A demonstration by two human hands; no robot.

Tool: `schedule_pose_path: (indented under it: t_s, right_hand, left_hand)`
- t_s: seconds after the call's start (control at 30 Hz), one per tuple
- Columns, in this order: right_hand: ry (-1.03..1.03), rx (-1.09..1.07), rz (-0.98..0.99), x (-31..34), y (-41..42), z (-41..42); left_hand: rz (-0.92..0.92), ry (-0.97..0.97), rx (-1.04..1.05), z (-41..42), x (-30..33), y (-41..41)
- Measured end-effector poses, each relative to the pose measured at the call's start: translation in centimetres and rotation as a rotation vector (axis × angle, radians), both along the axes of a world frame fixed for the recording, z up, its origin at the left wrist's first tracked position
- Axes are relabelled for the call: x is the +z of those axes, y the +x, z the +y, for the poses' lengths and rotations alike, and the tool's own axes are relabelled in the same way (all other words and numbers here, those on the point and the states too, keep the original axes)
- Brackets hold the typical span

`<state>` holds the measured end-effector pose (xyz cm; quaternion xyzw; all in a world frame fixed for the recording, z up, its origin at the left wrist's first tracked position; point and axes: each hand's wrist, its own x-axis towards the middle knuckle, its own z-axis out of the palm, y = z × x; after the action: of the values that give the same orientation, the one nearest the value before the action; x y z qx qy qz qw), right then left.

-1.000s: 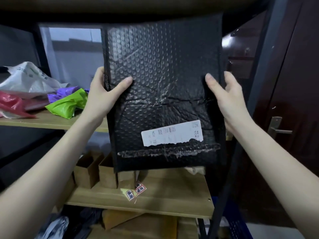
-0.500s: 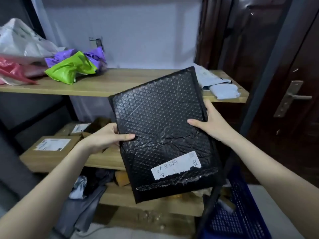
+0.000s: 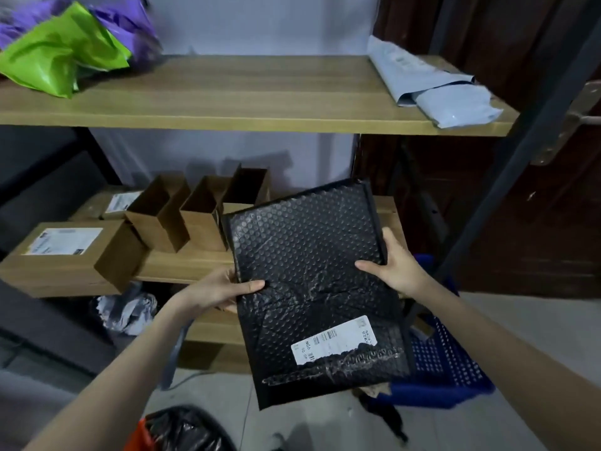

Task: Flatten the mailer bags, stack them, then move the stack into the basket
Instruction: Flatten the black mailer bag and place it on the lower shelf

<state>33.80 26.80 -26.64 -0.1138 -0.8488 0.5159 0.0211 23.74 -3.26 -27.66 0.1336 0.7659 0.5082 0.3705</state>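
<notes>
Blue basket (image 3: 455,359) half behind mailer (image 3: 312,281)

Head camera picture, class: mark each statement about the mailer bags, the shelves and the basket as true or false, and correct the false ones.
1. Both hands hold the black bubble mailer. True: the left hand grips its left edge, the right hand its right edge.
2. The mailer bears no label. False: a white label sits near its lower end.
3. The green bag lies on the upper shelf. True.
4. The blue basket stands on the upper shelf. False: it is low down at the right, partly behind the mailer.
5. The open cardboard boxes stand on the lower shelf. True.
</notes>
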Motion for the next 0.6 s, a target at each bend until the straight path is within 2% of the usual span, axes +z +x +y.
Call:
schedule_pose_path:
  t_s: [0.13,0.2,0.27,0.33,0.43,0.6]
  right_hand:
    - [0.041,-0.203,-0.010,-2.3,-0.7,1.7]
    - [0.043,-0.308,-0.026,-3.1,-1.4,2.8]
    - [0.010,-0.408,-0.049,-3.6,-2.4,3.8]
    - [-0.030,-0.469,-0.091,-3.9,-3.5,4.6]
    - [-0.031,-0.435,-0.161,-4.2,-4.6,5.4]
    - [0.181,-0.295,-0.329,-7.5,-5.5,5.8]
  left_hand:
    - [0.086,0.003,0.105,3.5,-1.1,-0.7]
    - [0.107,0.067,0.172,5.1,-1.9,-1.2]
    - [0.145,0.101,0.122,6.6,-2.9,-1.8]
    - [0.246,0.025,0.040,8.1,-4.1,-2.5]
    - [0.329,-0.020,0.145,10.1,-5.4,-4.0]
    - [0.441,-0.075,0.185,13.2,-6.4,-6.7]
